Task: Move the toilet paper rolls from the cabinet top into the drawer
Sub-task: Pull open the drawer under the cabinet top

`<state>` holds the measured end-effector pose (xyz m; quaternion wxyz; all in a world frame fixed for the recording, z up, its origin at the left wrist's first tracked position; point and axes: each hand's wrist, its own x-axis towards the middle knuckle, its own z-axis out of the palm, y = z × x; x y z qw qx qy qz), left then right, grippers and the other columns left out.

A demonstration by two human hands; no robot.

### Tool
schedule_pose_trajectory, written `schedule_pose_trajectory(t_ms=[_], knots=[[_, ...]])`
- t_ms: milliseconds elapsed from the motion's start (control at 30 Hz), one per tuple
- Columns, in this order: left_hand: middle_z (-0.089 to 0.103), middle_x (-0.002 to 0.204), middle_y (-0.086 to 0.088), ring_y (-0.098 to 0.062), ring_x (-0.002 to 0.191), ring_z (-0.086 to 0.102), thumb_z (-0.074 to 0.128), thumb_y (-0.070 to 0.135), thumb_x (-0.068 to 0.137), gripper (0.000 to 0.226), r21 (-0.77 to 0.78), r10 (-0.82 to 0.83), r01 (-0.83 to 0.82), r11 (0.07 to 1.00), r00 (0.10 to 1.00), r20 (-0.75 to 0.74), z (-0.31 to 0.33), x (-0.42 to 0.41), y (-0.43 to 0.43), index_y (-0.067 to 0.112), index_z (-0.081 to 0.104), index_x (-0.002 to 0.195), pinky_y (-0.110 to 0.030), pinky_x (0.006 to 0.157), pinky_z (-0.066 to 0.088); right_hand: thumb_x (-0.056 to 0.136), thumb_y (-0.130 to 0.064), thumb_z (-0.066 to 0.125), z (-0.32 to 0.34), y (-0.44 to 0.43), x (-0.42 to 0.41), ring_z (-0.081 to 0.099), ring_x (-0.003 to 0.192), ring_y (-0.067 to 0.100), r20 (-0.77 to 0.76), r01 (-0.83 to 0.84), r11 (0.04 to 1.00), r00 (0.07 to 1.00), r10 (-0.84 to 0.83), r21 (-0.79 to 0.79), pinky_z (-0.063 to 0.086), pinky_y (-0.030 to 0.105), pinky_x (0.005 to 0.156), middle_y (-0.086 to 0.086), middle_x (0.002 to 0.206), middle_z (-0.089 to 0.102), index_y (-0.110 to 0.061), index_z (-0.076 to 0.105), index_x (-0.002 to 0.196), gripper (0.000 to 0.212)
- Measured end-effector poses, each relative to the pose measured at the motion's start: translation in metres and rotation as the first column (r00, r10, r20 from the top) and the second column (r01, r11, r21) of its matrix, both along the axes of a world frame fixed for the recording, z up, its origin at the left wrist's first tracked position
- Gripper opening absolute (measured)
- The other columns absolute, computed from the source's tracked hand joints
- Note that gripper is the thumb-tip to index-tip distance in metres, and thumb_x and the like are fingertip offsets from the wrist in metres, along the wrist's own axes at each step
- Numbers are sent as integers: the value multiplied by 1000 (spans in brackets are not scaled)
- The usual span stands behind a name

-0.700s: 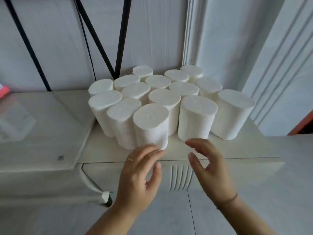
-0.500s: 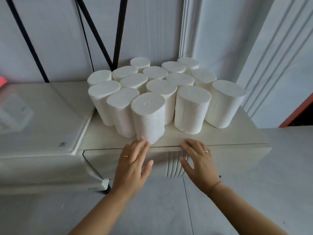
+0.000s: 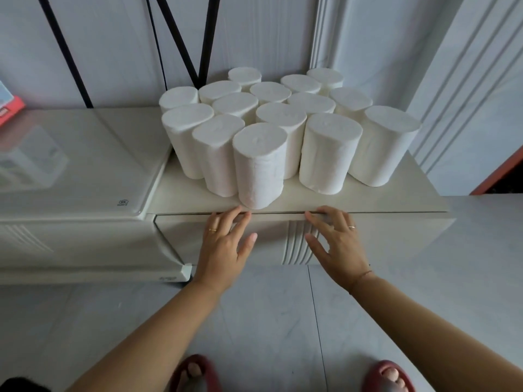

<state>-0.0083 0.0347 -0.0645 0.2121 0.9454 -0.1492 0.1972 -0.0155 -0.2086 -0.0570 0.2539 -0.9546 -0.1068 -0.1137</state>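
While seemingly 15 rolls (image 3: 260, 165) top cabinet (image 3: 390, 200) | left hand (image 3: 226, 241), right hand (image 3: 338, 241) spread on drawer (image 3: 390, 236)

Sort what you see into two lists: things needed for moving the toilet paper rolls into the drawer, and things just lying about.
Job: toilet paper rolls, cabinet top, closed drawer, left hand and right hand at its upper edge.
Lying about: glass-topped white unit, black rods, red-edged item.

Looks like a home, a storage corner — pale plastic drawer cabinet (image 3: 396, 239) against a white panelled wall (image 3: 268, 32), grey tiled floor (image 3: 268, 321), red house slippers (image 3: 371, 376), toilet paper rolls (image 3: 260, 165) standing on top.
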Motion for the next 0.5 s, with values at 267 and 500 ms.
schedule_pose_trajectory(t_ms=[267,500], knots=[[51,134,-11,-32,121,47,38,41,93,54,54,0,5,999,996,-91,2,-7,-1,6,53,131,-51,110,26,90,-27,61,1,4,-5,45,120,31,21,18,999,1000,-17,-47,31,40,109,5,122,54,-15,58,132,44],[53,131,-12,-30,123,48,36,43,93,57,80,3,6,997,993,-115,5,-10,-2,4,51,132,-48,112,23,90,-30,60,0,4,-5,39,123,27,-17,12,998,1000,-13,-55,24,32,110,1,125,52,-18,54,135,48]])
